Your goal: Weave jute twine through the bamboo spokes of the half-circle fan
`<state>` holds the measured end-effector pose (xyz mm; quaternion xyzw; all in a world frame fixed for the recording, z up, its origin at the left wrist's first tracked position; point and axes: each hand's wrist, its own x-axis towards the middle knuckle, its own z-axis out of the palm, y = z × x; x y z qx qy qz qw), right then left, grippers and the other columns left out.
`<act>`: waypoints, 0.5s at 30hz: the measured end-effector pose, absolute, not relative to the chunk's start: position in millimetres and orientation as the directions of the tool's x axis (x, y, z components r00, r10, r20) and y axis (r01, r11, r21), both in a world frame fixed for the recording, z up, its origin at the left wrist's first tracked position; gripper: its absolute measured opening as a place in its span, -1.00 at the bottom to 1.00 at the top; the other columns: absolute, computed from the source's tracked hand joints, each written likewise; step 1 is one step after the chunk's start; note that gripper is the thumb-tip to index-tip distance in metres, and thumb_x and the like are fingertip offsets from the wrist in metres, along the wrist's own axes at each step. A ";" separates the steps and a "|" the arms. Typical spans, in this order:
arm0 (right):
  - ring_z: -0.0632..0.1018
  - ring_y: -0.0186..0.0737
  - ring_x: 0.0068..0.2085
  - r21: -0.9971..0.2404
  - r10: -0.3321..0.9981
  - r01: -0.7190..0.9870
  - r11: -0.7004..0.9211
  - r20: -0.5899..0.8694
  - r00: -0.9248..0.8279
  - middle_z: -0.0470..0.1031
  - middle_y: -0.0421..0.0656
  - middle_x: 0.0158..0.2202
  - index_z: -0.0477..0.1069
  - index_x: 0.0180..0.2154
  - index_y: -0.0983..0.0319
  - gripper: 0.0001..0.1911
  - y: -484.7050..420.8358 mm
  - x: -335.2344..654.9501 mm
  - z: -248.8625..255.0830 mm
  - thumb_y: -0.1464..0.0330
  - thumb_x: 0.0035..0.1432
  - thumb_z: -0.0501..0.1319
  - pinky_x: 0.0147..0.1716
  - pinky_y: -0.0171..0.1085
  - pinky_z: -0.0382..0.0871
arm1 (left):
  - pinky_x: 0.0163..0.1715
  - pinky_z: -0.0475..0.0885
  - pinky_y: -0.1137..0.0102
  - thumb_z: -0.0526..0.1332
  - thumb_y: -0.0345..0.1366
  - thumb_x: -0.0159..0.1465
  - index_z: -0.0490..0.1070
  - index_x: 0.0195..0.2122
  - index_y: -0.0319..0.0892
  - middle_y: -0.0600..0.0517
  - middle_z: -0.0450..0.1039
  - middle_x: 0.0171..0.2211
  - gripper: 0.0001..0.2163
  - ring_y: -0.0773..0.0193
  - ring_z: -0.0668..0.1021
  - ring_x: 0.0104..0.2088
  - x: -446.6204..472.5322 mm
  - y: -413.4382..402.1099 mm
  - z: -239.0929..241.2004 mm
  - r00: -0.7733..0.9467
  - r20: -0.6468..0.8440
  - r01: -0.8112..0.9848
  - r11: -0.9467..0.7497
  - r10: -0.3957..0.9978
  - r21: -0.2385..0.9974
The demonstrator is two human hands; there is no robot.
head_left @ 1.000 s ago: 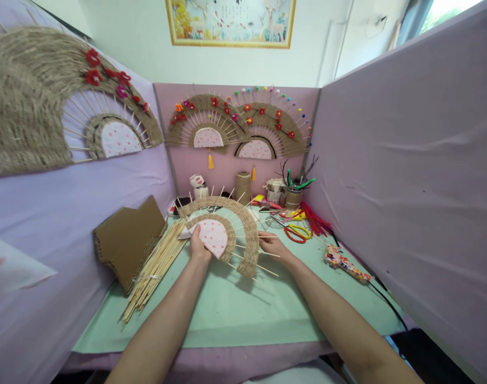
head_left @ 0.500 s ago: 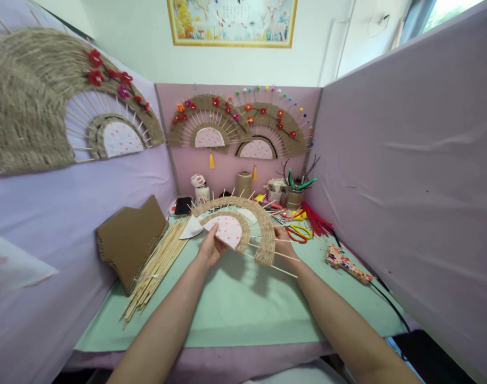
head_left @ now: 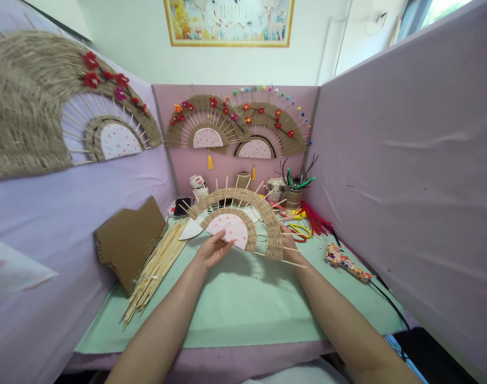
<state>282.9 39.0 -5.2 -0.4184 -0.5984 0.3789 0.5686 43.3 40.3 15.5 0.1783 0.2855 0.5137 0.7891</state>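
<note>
A half-made woven fan (head_left: 263, 218) of jute cord on thin wooden sticks, with a pink dotted half-round centre (head_left: 229, 230), is held tilted above the green mat (head_left: 243, 309). My left hand (head_left: 211, 252) touches the lower left edge of the pink centre, fingers loosely curled under it. My right hand (head_left: 289, 246) is mostly hidden behind the fan's right end, gripping it among the sticks.
A bundle of bamboo sticks (head_left: 155, 269) and stacked cardboard pieces (head_left: 127, 240) lie at left. Scissors (head_left: 297, 230), red pipe cleaners (head_left: 315, 218), a glue gun (head_left: 343, 262), a twine spool (head_left: 243, 178) and a tool cup (head_left: 293, 194) crowd the back right. Finished fans (head_left: 207, 120) hang on the walls.
The fan has been lifted off the mat and turned more upright. My left hand slid from on top of the pink centre to its lower edge; my right hand went behind the right end.
</note>
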 end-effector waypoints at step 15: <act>0.13 -0.40 -0.60 -0.913 0.883 0.035 0.407 0.403 0.241 0.13 -0.31 -0.65 0.47 -0.26 0.26 -0.58 66.9 315.8 -8.6 0.06 -0.02 0.20 -0.63 -0.37 0.04 | -0.58 0.52 0.46 0.18 -0.37 0.23 0.39 -0.35 -0.22 0.04 0.53 -0.50 -0.96 0.35 0.55 -0.58 38.8 47.3 16.2 0.088 -0.214 -0.813 0.194 0.973 0.548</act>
